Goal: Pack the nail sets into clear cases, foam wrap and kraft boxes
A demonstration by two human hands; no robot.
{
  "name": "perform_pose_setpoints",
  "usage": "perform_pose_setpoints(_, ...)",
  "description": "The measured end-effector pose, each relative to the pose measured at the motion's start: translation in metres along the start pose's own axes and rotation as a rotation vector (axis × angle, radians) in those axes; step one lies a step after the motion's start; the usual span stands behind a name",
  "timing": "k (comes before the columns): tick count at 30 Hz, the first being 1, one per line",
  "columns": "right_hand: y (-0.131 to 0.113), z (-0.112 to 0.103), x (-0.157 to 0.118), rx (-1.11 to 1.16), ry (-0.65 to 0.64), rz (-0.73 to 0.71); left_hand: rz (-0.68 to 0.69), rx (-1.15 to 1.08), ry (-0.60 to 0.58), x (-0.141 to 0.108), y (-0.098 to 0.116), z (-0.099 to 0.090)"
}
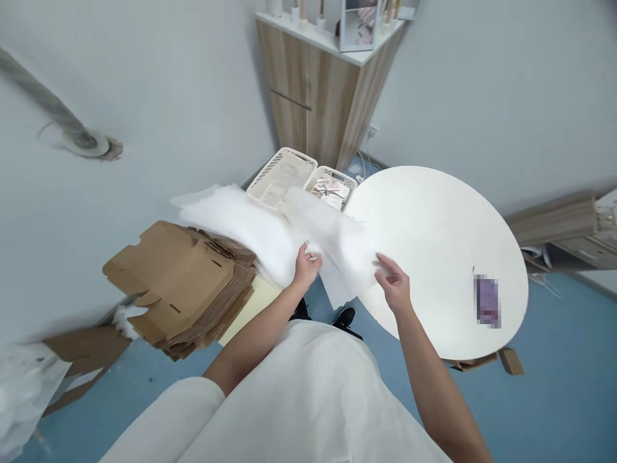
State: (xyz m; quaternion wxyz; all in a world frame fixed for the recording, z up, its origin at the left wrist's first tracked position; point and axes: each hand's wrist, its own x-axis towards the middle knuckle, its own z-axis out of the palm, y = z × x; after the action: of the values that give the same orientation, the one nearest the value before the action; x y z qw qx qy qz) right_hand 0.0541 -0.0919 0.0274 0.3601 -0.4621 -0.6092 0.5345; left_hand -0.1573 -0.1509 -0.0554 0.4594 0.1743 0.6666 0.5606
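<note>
A thin, translucent white sheet (332, 235) spans the gap between a stack of similar white sheets (241, 218) and the round white table (434, 212). My left hand (307, 267) has its fingers curled at the sheet's near left edge, pinching it. On the other side, my right hand (394, 283) holds the sheet's right edge over the table, thumb and fingertips bent toward each other; their tips are slightly blurred. The sheet's lower corner hangs between the table and the stack.
Flattened brown cardboard boxes (193, 276) are piled at the left. Two white baskets (284, 170) stand beyond the sheets, before a wooden cabinet (313, 83). A pixelated purple item (488, 301) lies on the table's right side. Clear plastic (29, 392) sits at the far left.
</note>
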Motion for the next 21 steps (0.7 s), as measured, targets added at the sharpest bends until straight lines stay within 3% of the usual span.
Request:
perform_pose_setpoints(6, 0.042, -0.086, -0.040, 0.152, 0.280, 0.074, 0.214, 0.208, -0.263, -0.010, 0.004, 0.073)
perform_pose_setpoints(9, 0.059, -0.127, -0.059, 0.041, 0.294, 0.099, 0.295, 0.338, -0.347, -0.010, 0.005, 0.114)
perform_pose_setpoints(12, 0.075, -0.159, -0.077, -0.108, 0.238, 0.127, 0.335, 0.492, -0.345, -0.011, 0.004, 0.153)
perform_pose_setpoints(17, 0.100, -0.188, -0.098, -0.240, 0.285, 0.234, 0.303, 0.653, -0.260, -0.017, -0.005, 0.202)
perform_pose_setpoints(21, 0.117, -0.196, -0.106, -0.354, 0.268, 0.363, 0.257, 0.743, -0.233, -0.024, -0.017, 0.222)
